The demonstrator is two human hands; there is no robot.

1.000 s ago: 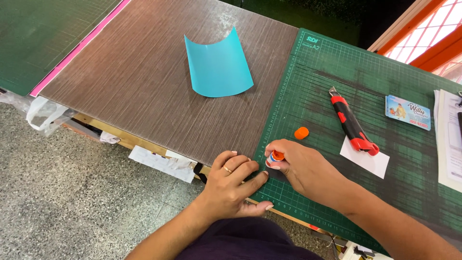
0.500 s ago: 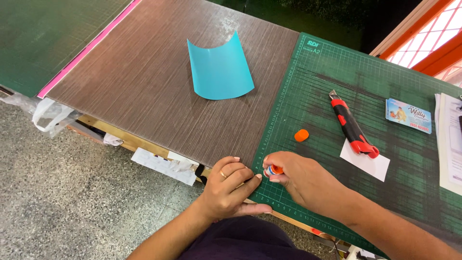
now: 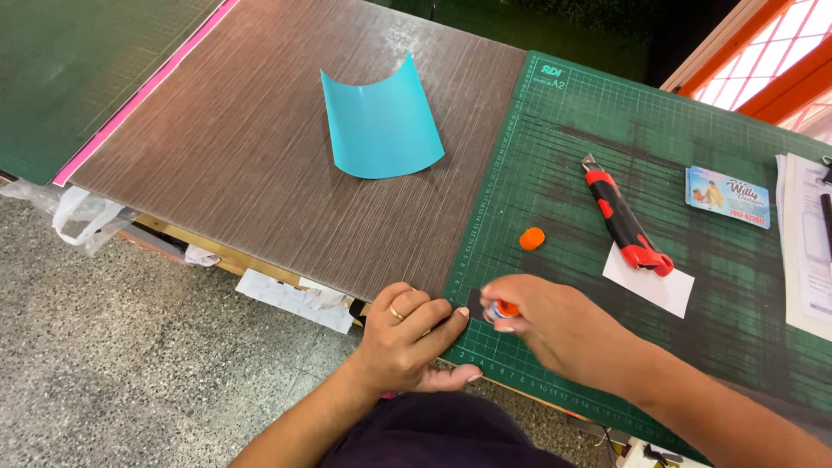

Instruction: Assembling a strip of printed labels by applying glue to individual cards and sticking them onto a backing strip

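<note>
a small orange and white tube-like thing [image 3: 500, 309], perhaps a glue stick, is sitting pinched in the fingertips of the right hand [image 3: 555, 328], its tip pointing down at a small dark piece [image 3: 476, 304] lying at the near edge of the green cutting mat [image 3: 555, 139]. the right hand is closing around the tube, fingers curled. the left hand [image 3: 407, 338] is resting just beside it on the near edge of the table, fingers bent and pressing down, the fingertips touching or nearly touching the dark piece; a ring [image 3: 394, 314] is showing on one finger. it is gripping nothing that can be made out.

just beyond the right hand a small orange cap [image 3: 531, 238] is lying on the mat. further out and to the right of that hand, a red and black utility knife [image 3: 626, 217] is lying with its rear end on a white slip of paper [image 3: 659, 286]. beyond the knife a printed card [image 3: 728, 196] is lying flat, and white sheets [image 3: 810, 243] are sitting at the far right edge.

well beyond the left hand, a curled teal sheet [image 3: 381, 121] is arching on the brown wood-grain board [image 3: 217, 165]. far out to the left of it, a pink strip [image 3: 139, 95] is edging another green mat [image 3: 69, 61].
</note>
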